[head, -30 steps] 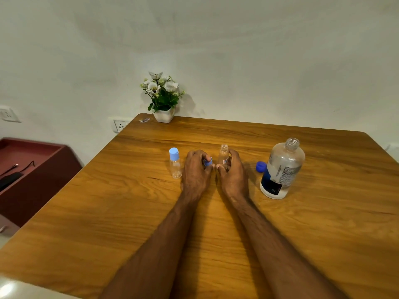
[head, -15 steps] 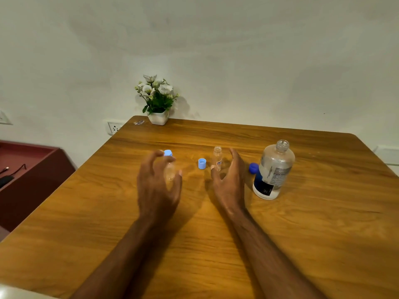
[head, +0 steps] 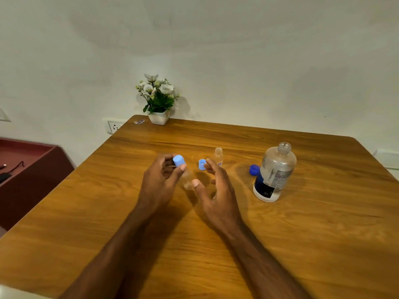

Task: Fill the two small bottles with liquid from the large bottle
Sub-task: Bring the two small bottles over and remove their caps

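My left hand (head: 160, 182) grips a small clear bottle (head: 187, 177) with a light blue cap (head: 179, 161), tilted and lifted off the table. My right hand (head: 216, 190) hovers beside it with fingers spread, holding nothing. Behind the right fingers stands the other small bottle (head: 218, 155), uncapped and upright. Its light blue cap (head: 201, 164) lies on the wood just left of it. The large clear bottle (head: 274, 172) stands uncapped to the right, with its dark blue cap (head: 254, 169) lying at its left side.
A wooden table (head: 302, 234) carries everything. A white pot of artificial flowers (head: 158, 100) sits at the far left corner by the wall. A dark red cabinet (head: 28, 169) stands left of the table, with a wall socket (head: 114, 126) behind.
My left hand set the light blue cap on the table, then closed on the capped small bottle and lifted it. My right hand let go of the open small bottle and moved left.
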